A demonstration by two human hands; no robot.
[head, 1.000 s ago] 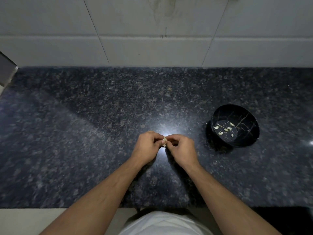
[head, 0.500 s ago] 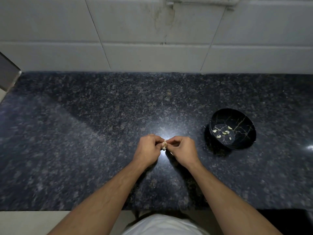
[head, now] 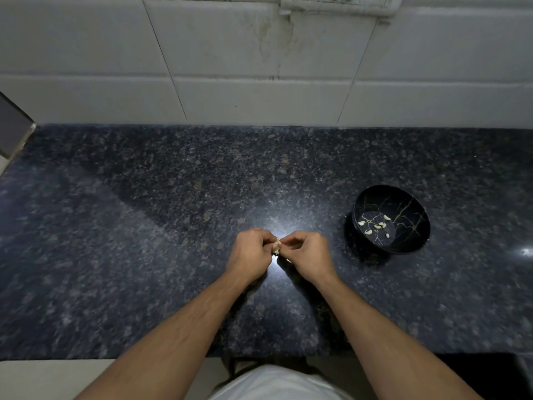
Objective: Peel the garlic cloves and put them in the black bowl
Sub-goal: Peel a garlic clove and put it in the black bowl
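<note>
Pinching one garlic clove [head: 277, 245] between them, left hand [head: 251, 252], right hand [head: 308, 255], fingers curled, black bowl [head: 415, 243] apart

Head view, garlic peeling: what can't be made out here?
- Garlic: mostly hidden by the fingers of the left hand and right hand; how much skin is off cannot be told.
- Peeled cloves in the black bowl: too small for a sure count.
- Wall fitting: cut off by the top edge.
- Grey object: cut off by the left edge.
</note>
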